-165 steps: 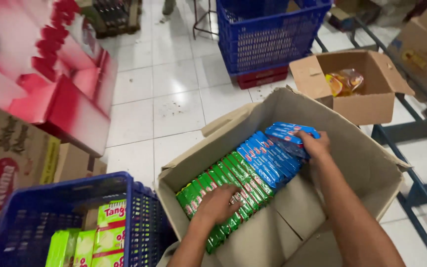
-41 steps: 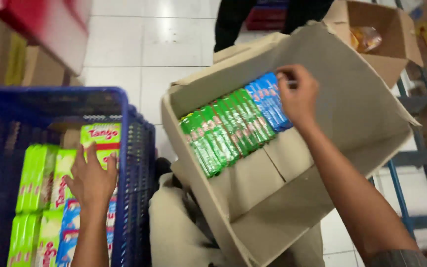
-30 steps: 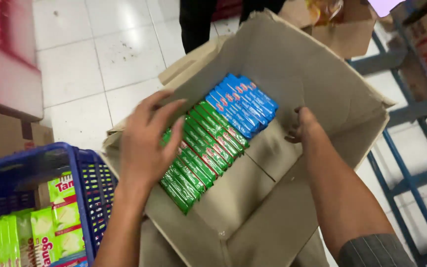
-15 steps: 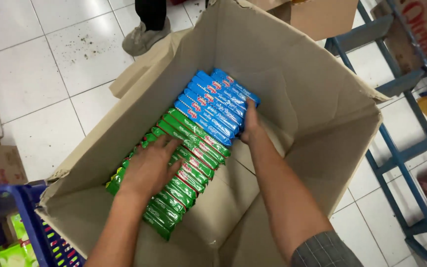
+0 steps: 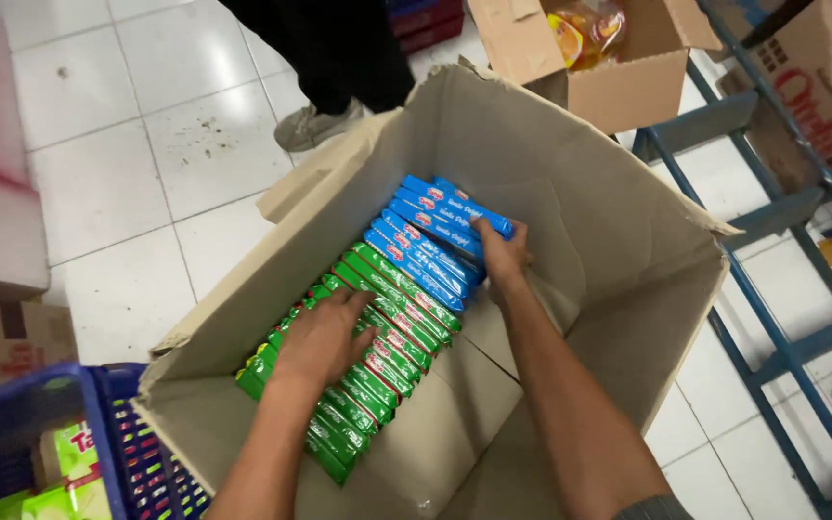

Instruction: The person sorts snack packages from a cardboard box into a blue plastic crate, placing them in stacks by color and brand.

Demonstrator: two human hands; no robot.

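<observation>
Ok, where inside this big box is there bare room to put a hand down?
Bare cardboard floor lies right of the green packets, beside the right hand, toward the large brown cardboard box wall. The left side is crowded: green and blue packets under the left hand.

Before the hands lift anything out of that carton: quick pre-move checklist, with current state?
1. Left hand on the green packs: ok, it lies flat on top of the row.
2. Right hand at the blue packs: ok, it touches the end of the row.
3. Packs actually gripped: cannot tell, the fingers hide the contact.
4. Row tidy: ok, the packs lie side by side in one slanted line.
5. Cardboard box open: ok, flaps are up.
6. Space around: not ok, another person's shoe stands close behind the box.
</observation>
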